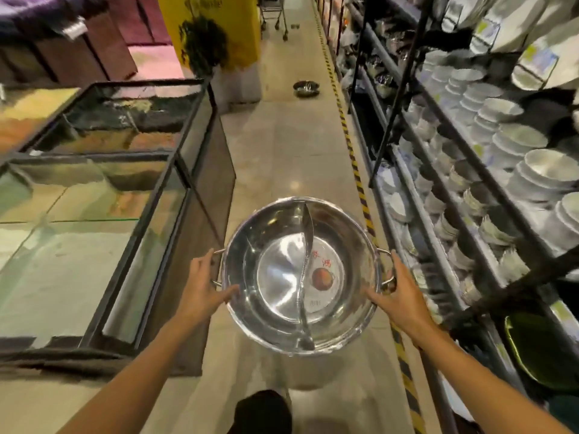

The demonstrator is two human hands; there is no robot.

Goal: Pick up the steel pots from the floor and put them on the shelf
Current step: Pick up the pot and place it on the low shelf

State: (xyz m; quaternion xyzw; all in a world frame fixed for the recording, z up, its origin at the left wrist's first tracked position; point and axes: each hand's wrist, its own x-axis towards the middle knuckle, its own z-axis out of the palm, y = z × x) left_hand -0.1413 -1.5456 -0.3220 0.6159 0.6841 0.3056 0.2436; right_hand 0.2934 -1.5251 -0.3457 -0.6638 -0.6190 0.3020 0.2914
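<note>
Head camera, looking down a shop aisle: a steel pot (300, 277) with a curved divider (305, 270) across its middle is held up over the floor (300, 151), level and mouth-up, between two bare hands. A round label with red characters sits on the bottom of its right half. The left hand (203, 285) clasps the rim by the left loop handle, fingers (230, 292) curled against the wall of the pot; the right hand (396, 292) closes on the rim at the right loop handle, thumb on the outside. Both hands grip the pot. Farther up the aisle, a second steel pot (306, 88) sits on the floor near the yellow-and-black striped tape (352, 151). Beyond that tape, to the right, a dark metal shelf (438, 195) carries stacks of white bowls (513, 142) on several levels. To the left stands a glass display case (131, 158) with a dark frame. A dark shoe (261, 411) shows at the bottom edge.
</note>
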